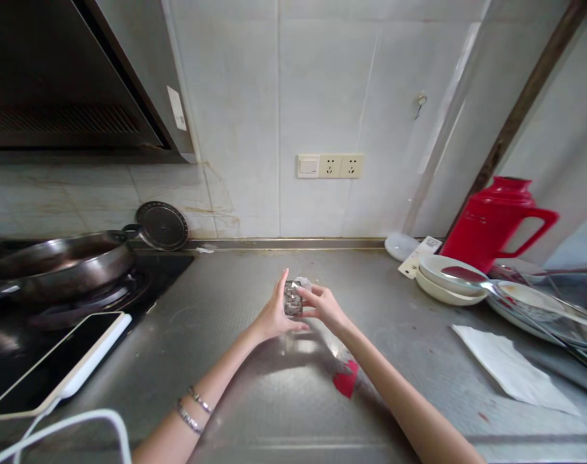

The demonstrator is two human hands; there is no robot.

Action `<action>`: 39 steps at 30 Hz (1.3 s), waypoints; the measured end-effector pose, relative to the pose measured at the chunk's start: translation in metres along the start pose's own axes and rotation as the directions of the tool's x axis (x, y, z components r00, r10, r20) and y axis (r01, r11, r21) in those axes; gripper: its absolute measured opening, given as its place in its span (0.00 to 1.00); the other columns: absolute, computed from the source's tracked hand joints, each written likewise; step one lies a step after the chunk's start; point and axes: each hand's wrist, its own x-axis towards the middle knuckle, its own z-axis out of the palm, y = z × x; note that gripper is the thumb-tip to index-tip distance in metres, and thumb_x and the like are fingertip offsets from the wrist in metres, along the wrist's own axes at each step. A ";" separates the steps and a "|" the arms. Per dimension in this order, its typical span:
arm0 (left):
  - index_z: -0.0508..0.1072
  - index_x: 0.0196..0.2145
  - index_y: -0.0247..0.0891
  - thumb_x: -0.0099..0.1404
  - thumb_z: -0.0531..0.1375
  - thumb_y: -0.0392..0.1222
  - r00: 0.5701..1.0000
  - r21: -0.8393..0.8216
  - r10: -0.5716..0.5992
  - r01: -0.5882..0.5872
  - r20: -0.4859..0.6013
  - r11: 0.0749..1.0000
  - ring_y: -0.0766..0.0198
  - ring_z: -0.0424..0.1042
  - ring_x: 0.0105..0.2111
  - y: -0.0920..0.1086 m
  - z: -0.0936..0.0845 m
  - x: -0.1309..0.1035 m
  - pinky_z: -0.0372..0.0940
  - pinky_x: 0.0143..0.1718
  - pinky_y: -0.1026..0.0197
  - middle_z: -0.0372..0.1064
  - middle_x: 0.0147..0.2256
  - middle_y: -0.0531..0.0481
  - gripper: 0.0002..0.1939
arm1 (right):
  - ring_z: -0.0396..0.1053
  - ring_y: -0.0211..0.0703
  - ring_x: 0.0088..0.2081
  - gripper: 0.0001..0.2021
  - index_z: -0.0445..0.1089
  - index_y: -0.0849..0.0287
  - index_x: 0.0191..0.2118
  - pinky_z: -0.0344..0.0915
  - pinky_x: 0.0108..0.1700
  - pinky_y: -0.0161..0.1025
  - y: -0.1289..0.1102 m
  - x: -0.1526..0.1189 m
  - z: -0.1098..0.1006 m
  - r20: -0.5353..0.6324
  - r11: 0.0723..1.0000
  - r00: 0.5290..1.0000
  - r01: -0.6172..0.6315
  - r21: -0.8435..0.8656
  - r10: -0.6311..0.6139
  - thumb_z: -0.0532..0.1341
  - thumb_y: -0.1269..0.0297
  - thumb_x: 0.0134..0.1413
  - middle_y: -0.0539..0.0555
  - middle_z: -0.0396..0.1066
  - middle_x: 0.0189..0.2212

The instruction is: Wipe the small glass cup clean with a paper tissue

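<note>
A small clear glass container [293,300] is held just above the metal counter, in the middle of the view. My left hand [274,314] is closed around its left side, fingers up and thumb stretched along underneath. At its right side, my right hand [323,305] has its fingers bent against the container. A white crumpled piece that looks like tissue [303,282] shows at the right fingertips, by the container's top. What is inside the container is too small to tell. Clear plastic with a red patch [345,379] lies near my right forearm.
A steel pan [71,264] sits on the stove at left, with a white-framed device [56,367] and cable before it. At right are a red thermos jug [496,222], stacked bowls [450,293], plates [554,316] with utensils, and a white napkin [513,367]. A tiled wall stands behind.
</note>
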 end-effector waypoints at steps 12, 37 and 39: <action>0.54 0.59 0.42 0.44 0.72 0.41 0.999 -0.001 -0.029 0.029 -0.044 1.000 0.53 0.68 0.51 -0.004 0.007 0.001 0.62 0.54 0.50 0.65 0.53 0.40 0.47 | 0.75 0.47 0.33 0.23 0.73 0.62 0.40 0.72 0.26 0.37 0.003 0.003 -0.006 -0.016 0.996 0.999 -0.029 -0.080 0.028 0.63 0.45 0.48 0.59 0.76 0.36; 0.58 0.55 0.37 0.42 0.71 0.36 0.994 -0.080 -0.100 0.102 0.032 0.992 0.56 0.71 0.44 -0.001 0.017 -0.002 0.66 0.46 0.57 0.69 0.47 0.42 0.44 | 0.74 0.48 0.34 0.14 0.77 0.58 0.36 0.68 0.38 0.40 -0.003 0.000 -0.012 0.044 0.672 0.851 0.444 -0.592 -0.523 0.56 0.58 0.58 0.54 0.78 0.32; 0.58 0.55 0.37 0.43 0.71 0.37 0.994 -0.080 -0.102 0.105 0.034 0.991 0.57 0.71 0.43 0.000 0.017 -0.002 0.66 0.44 0.58 0.69 0.45 0.43 0.42 | 0.75 0.49 0.37 0.14 0.77 0.57 0.38 0.69 0.40 0.41 -0.002 -0.002 -0.012 0.085 0.619 0.835 0.467 -0.632 -0.543 0.54 0.59 0.59 0.54 0.78 0.35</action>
